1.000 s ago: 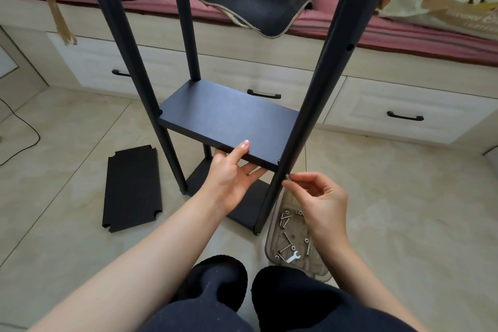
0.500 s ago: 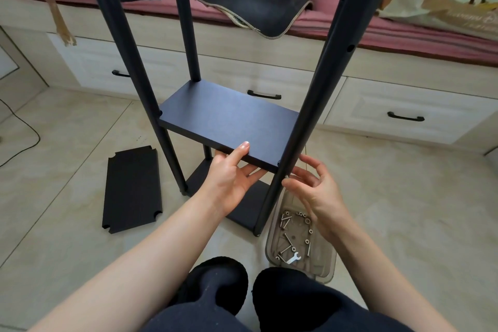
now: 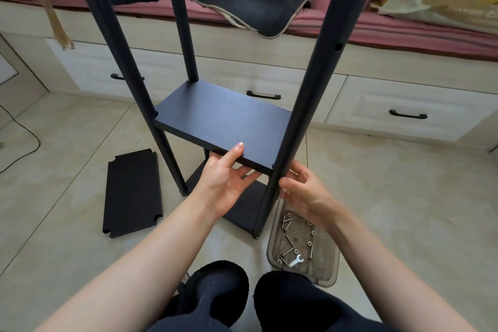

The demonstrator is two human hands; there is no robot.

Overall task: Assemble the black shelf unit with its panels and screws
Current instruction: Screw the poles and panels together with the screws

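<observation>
Black posts and panels make up a half-built shelf unit standing on the tiled floor, with a bottom panel [image 3: 242, 210] low between the posts and a middle panel [image 3: 226, 127] raised above it. The middle panel is held at its near edge by the left hand [image 3: 229, 178], thumb on top and fingers curled beneath. The right hand [image 3: 304, 191] is set against the near right post [image 3: 310, 105] just below the panel's near right corner, fingers bent around the post; whether a screw is pinched in them cannot be told.

The step in hand is judged to be the fixing of the middle panel's near right corner to that post. For the next move, the panel needs to be kept level so that the post's hole and the panel's corner stay in line, while a screw is driven in and tightened, probably with the small wrench [image 3: 296, 261].

More screws [image 3: 289, 240] are kept in a clear plastic tray [image 3: 327, 264] on the floor, near right of the post. A spare panel [image 3: 133, 193] lies flat on the floor to the left, not yet fitted.
</observation>
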